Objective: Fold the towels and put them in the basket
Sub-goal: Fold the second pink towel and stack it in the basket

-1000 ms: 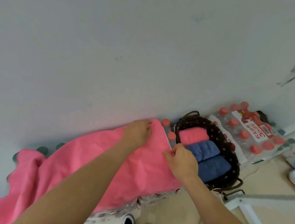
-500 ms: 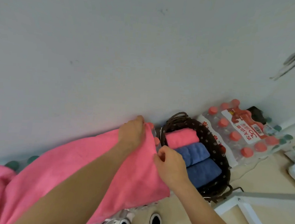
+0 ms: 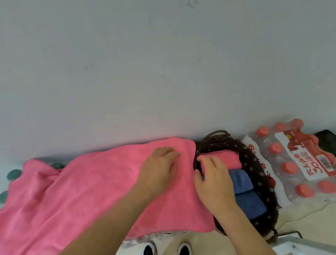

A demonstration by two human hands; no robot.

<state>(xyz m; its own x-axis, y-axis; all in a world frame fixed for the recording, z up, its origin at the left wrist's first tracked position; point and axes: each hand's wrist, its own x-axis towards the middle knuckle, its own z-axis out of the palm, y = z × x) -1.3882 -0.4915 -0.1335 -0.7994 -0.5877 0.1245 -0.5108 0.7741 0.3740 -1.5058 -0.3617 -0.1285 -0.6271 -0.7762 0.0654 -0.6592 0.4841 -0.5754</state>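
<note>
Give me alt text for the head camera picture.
A person's left hand rests on a large pink towel spread out by a wall, while the right hand sits at its edge over a dark woven basket. The basket holds one folded pink towel and two folded blue towels; a pack of red-capped bottles lies beside it.

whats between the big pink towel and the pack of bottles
The dark basket, holding folded towels, sits between them, as the head view shows.

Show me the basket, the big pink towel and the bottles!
basket (image 3: 261,170), head view, on its dark patterned right wall.
big pink towel (image 3: 93,182), head view, on its spread-out middle.
bottles (image 3: 289,167), head view, on a red cap in the pack.
</note>
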